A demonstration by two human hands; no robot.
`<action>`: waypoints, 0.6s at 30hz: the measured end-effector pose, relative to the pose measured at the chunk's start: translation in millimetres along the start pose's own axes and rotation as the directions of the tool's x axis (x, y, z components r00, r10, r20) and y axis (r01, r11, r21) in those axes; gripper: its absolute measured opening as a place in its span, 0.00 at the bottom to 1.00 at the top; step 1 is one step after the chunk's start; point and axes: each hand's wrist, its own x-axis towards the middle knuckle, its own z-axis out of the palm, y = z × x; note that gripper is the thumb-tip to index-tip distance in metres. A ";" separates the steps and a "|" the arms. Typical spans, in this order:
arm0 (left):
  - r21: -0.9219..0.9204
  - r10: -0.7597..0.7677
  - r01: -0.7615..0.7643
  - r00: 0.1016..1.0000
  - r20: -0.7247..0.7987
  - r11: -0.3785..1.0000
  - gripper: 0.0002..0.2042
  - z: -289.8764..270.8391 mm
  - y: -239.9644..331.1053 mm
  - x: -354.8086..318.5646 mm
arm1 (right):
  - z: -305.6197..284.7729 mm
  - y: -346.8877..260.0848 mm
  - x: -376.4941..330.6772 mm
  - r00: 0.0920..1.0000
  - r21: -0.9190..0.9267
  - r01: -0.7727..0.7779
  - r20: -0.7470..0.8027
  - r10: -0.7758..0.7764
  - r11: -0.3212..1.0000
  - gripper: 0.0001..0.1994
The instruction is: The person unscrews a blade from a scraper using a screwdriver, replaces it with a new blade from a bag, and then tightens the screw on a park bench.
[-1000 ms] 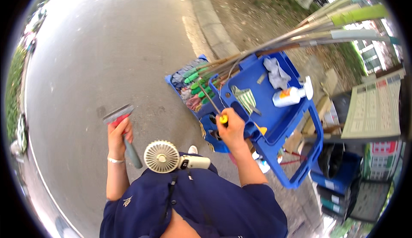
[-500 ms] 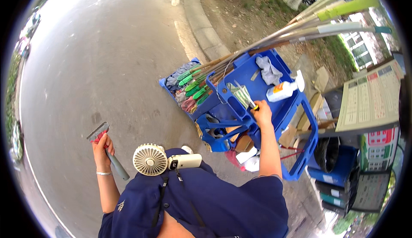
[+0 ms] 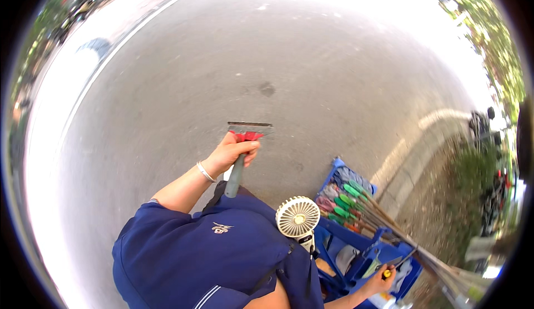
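My left hand [image 3: 236, 150] is closed around a scraper [image 3: 236, 178] with a grey handle, a red collar and a wide flat blade. It is held blade up in front of my body, above the road. At the lower right, my right hand [image 3: 380, 282] is over a blue cleaning cart [image 3: 409, 281]. Its fingers close on a thin tool with a yellow handle end [image 3: 386, 274]; its exact kind is too small to tell. A white spray bottle [image 3: 382, 299] lies in the cart beside that wrist, partly cut off by the lower edge.
Long mop poles [image 3: 414, 245] with green clamps stick out across the cart. Mop heads fill a blue bin [image 3: 338, 164] at its end. A cream fan [image 3: 298, 217] hangs at my chest. A curb [image 3: 409, 181] edges planted ground on the right. Grey road [image 3: 194, 75] stretches ahead.
My view has swung left, so the cart now sits at the lower right. The scraper has come from the left to the middle, its blade raised. My right hand still grips the yellow-ended tool.
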 end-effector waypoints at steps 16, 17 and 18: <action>-0.069 0.307 -0.356 0.875 -0.376 0.932 0.11 82.4 -19.8 -47.2 | 361.8 -43.0 58.1 0.593 0.599 -0.249 0.716 -0.369 0.761 0.07; -0.059 0.304 -0.356 0.862 -0.406 0.933 0.12 85.0 -19.9 -50.9 | 366.4 -45.9 53.3 0.542 0.570 -0.262 0.755 -0.370 0.779 0.07; -0.052 0.301 -0.360 0.844 -0.443 0.932 0.12 86.5 -21.8 -55.8 | 369.4 -48.1 48.8 0.487 0.537 -0.272 0.792 -0.367 0.798 0.07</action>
